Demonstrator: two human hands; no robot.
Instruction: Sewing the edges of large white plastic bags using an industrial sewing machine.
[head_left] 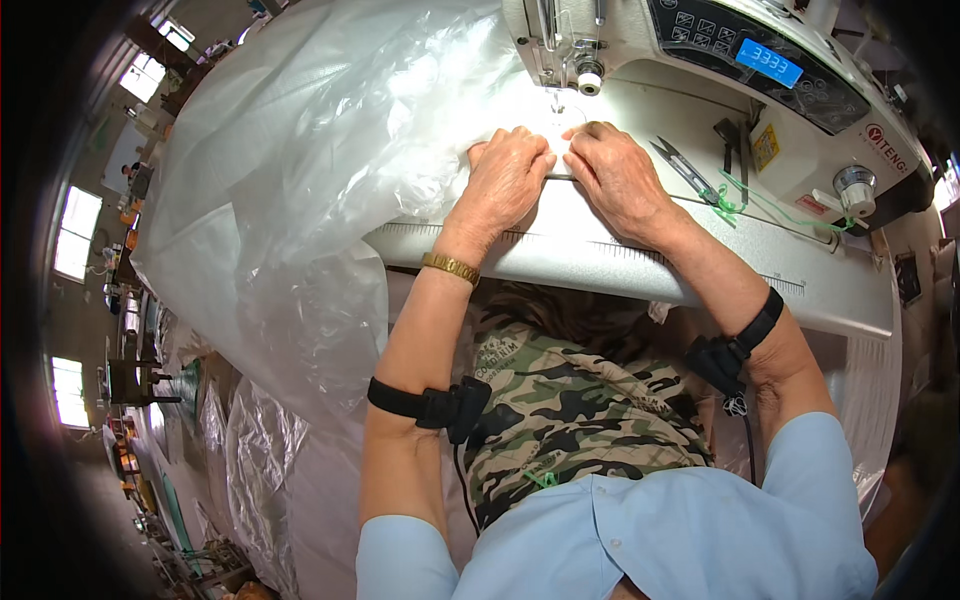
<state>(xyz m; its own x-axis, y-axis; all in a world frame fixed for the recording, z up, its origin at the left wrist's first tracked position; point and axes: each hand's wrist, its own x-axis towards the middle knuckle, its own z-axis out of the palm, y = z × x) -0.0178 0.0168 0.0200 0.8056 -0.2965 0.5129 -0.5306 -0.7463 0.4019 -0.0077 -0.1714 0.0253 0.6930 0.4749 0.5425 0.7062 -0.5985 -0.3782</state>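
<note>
A large sheet of translucent plastic (pixel 300 180) spreads over the left side of the sewing table and hangs down past its front edge. At the sheet's right edge, the fingers of my left hand (pixel 505 178) are bent and closed on the plastic, just in front of the sewing machine's presser foot (pixel 557 103). Close beside it, my right hand (pixel 615 175) has its fingertips pinched together below the needle area. Bright lamp glare washes out what lies between the fingertips. The white sewing machine (pixel 650 90) stands over the far side.
Right of my right hand lie thread snips (pixel 685 170) tangled with green thread (pixel 730 200), near a dark tool (pixel 738 150). A ruler scale (pixel 620 250) runs along the table's front edge. More crumpled plastic (pixel 260 450) hangs at lower left.
</note>
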